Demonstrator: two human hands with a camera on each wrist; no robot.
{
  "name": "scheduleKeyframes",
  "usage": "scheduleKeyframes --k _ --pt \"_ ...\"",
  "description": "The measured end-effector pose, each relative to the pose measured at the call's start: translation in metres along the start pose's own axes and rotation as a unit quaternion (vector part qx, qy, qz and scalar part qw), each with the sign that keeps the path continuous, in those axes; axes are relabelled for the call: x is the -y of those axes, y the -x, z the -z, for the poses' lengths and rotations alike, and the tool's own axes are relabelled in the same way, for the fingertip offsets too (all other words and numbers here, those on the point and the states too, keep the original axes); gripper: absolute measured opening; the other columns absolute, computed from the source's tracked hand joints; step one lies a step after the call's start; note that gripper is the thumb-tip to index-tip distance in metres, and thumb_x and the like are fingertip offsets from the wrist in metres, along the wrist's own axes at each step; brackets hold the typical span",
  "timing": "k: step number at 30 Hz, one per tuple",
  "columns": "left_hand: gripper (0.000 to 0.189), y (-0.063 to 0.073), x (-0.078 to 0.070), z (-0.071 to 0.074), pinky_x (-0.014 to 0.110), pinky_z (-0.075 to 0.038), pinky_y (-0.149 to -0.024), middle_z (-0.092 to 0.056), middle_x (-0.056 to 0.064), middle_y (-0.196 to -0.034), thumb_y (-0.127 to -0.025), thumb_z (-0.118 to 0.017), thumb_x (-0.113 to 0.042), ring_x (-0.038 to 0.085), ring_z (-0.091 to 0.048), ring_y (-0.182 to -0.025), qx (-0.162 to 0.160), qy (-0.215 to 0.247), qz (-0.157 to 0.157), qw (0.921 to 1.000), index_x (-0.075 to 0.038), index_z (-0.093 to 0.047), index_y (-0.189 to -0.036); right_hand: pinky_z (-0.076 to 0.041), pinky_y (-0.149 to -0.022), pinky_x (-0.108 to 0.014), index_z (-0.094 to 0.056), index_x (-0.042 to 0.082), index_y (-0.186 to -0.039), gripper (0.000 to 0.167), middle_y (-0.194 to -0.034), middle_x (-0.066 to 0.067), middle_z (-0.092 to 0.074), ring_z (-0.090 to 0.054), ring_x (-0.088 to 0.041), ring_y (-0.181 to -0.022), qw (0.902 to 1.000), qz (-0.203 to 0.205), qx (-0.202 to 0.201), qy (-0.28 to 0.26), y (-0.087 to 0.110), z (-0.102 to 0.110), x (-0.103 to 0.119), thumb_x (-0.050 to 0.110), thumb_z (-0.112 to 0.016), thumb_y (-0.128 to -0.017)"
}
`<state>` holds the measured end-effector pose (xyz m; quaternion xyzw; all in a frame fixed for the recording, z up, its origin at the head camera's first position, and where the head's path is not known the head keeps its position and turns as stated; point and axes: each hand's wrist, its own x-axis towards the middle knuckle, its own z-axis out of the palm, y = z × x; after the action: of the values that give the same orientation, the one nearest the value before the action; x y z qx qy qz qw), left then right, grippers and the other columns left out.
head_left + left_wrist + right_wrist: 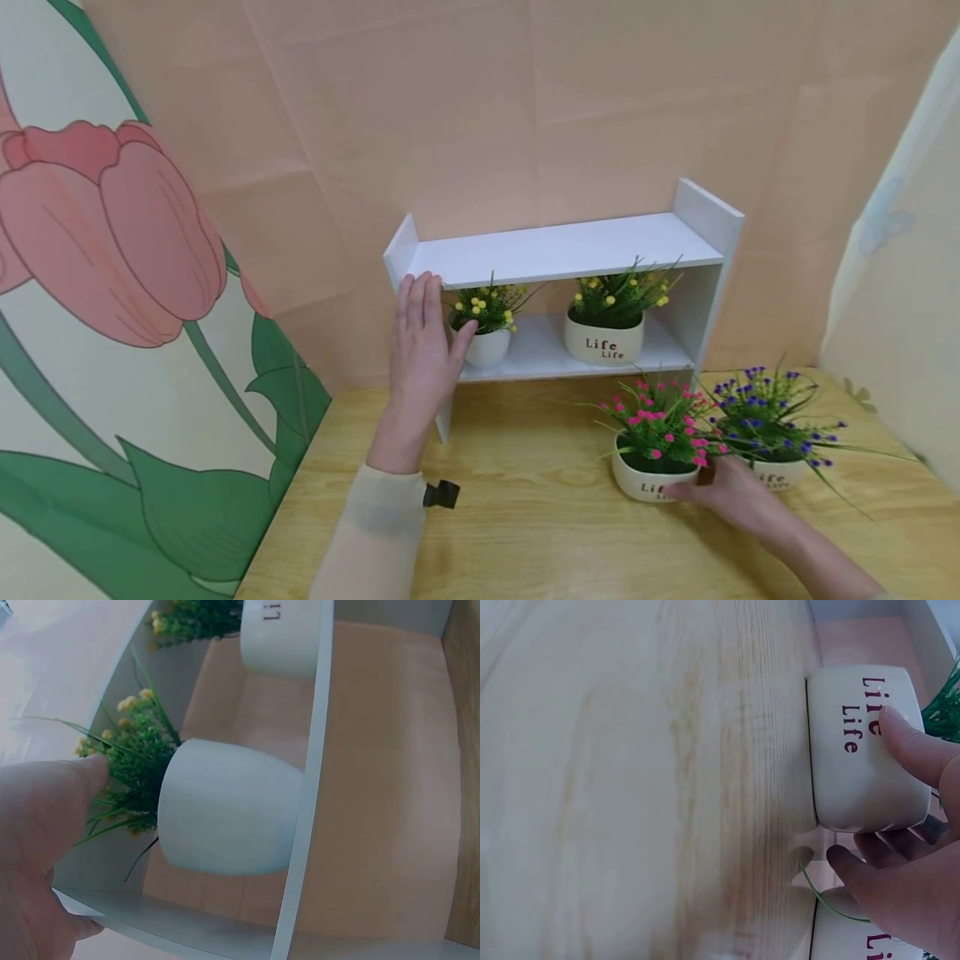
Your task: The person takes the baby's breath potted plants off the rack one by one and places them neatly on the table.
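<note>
My left hand [423, 350] lies with straight fingers against the left end of a white two-tier shelf [570, 246]. Its thumb is spread in front of a small white pot [229, 810] of yellow flowers on the lower tier. My right hand [738, 496] grips a cream "Life" pot of pink flowers [652, 479] at its right side, thumb on the lettered front. In the right wrist view that pot [862, 769] sits upright on the table, fingers round its end. Beside it, partly behind my hand, stands a "Life" pot of purple flowers [783, 475].
Another "Life" pot with yellow flowers [603, 342] occupies the lower tier's right half. The shelf stands on a wooden table [525, 500] before a peach cloth backdrop [562, 108]. A tulip mural [112, 233] covers the left wall.
</note>
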<state>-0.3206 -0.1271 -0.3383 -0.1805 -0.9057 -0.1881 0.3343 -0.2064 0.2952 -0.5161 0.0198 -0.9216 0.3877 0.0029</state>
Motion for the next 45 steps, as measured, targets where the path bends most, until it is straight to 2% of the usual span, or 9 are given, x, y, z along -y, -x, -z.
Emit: scheduleKeyframes --k 13,16,20,22,26,30,34,38,45 --pt "0.081 0.001 -0.001 0.003 0.05 -0.015 -0.136 -0.024 0.017 -0.176 -0.113 -0.061 -0.047 0.033 -0.006 -0.169 -0.001 0.009 -0.002 1.0 -0.002 -0.025 -0.171 -0.052 -0.063 -0.031 -0.065 -0.009 -0.134 0.065 -0.091 -0.006 -0.068 -0.058 -0.018 -0.075 1.0 0.006 0.004 -0.003 0.007 0.002 0.004 0.037 -0.089 -0.095" --pt "0.081 0.001 -0.002 0.002 0.05 -0.015 -0.136 -0.024 0.016 -0.176 -0.113 -0.062 -0.046 0.033 -0.006 -0.169 -0.001 0.009 -0.003 1.0 -0.002 -0.025 -0.17 -0.063 -0.083 -0.051 -0.063 -0.015 -0.136 0.073 -0.109 -0.029 -0.073 -0.071 -0.041 -0.093 0.9997 0.016 -0.008 0.015 0.01 0.002 0.004 0.041 -0.088 -0.096" --pt "0.081 0.001 -0.001 0.002 0.05 -0.016 -0.136 -0.024 0.016 -0.176 -0.113 -0.063 -0.045 0.033 -0.006 -0.169 -0.002 0.007 -0.005 1.0 -0.003 -0.024 -0.17 -0.044 -0.108 -0.077 -0.044 -0.022 -0.152 0.095 -0.146 -0.048 -0.052 -0.055 -0.067 -0.132 0.9993 0.027 -0.02 0.018 0.016 0.002 0.004 0.041 -0.087 -0.096" --pt "0.081 0.0 -0.001 0.001 0.05 -0.017 -0.136 -0.025 0.016 -0.175 -0.112 -0.064 -0.044 0.033 -0.008 -0.169 -0.005 0.006 -0.008 0.9999 -0.003 -0.025 -0.169 -0.042 -0.111 -0.072 -0.036 -0.026 -0.153 0.098 -0.15 -0.049 -0.045 -0.051 -0.067 -0.136 0.9997 0.021 -0.012 0.004 0.021 0.004 0.005 0.038 -0.086 -0.098" --pt "0.08 0.0 0.0 -0.001 0.051 -0.019 -0.136 -0.027 0.017 -0.174 -0.112 -0.066 -0.042 0.034 -0.01 -0.168 -0.011 0.008 -0.015 0.9998 -0.002 -0.026 -0.169 -0.054 -0.107 -0.042 -0.025 -0.028 -0.155 0.096 -0.155 -0.051 -0.037 -0.046 -0.068 -0.139 0.9996 0.015 0.005 -0.026 0.035 0.01 0.009 0.028 -0.083 -0.102" --pt "0.08 0.0 -0.001 -0.001 0.051 -0.018 -0.136 -0.026 0.017 -0.175 -0.113 -0.064 -0.043 0.034 -0.009 -0.169 -0.01 0.007 -0.016 0.9998 -0.002 -0.025 -0.169 -0.051 -0.098 -0.019 -0.024 -0.024 -0.159 0.091 -0.159 -0.047 -0.036 -0.044 -0.065 -0.142 0.9987 0.033 0.0 -0.04 0.048 0.016 0.012 0.022 -0.08 -0.104" --pt "0.08 -0.001 -0.001 0.0 0.052 -0.02 -0.135 -0.026 0.017 -0.175 -0.112 -0.065 -0.043 0.034 -0.009 -0.169 -0.01 0.011 -0.013 0.9998 -0.002 -0.026 -0.169 -0.053 -0.097 -0.018 -0.025 -0.018 -0.163 0.088 -0.161 -0.041 -0.041 -0.052 -0.048 -0.142 0.9982 0.049 -0.01 -0.034 0.058 0.021 0.012 0.019 -0.08 -0.104" --pt "0.08 -0.001 -0.001 0.001 0.055 -0.022 -0.134 -0.027 0.017 -0.175 -0.112 -0.066 -0.042 0.034 -0.009 -0.169 -0.014 0.016 -0.009 0.9997 -0.003 -0.026 -0.169 -0.055 -0.093 -0.015 -0.022 -0.013 -0.168 0.091 -0.162 -0.04 -0.04 -0.053 -0.044 -0.14 0.9979 0.059 -0.02 -0.02 0.064 0.027 0.013 0.019 -0.079 -0.105" --pt "0.08 0.0 -0.001 0.002 0.054 -0.021 -0.135 -0.026 0.017 -0.175 -0.112 -0.065 -0.042 0.034 -0.009 -0.169 -0.011 0.013 -0.008 0.9998 -0.003 -0.025 -0.169 -0.043 -0.092 -0.004 -0.02 -0.003 -0.174 0.091 -0.168 -0.039 -0.034 -0.043 -0.065 -0.137 0.9956 0.083 -0.034 -0.027 0.07 0.039 0.024 0.016 -0.077 -0.106"
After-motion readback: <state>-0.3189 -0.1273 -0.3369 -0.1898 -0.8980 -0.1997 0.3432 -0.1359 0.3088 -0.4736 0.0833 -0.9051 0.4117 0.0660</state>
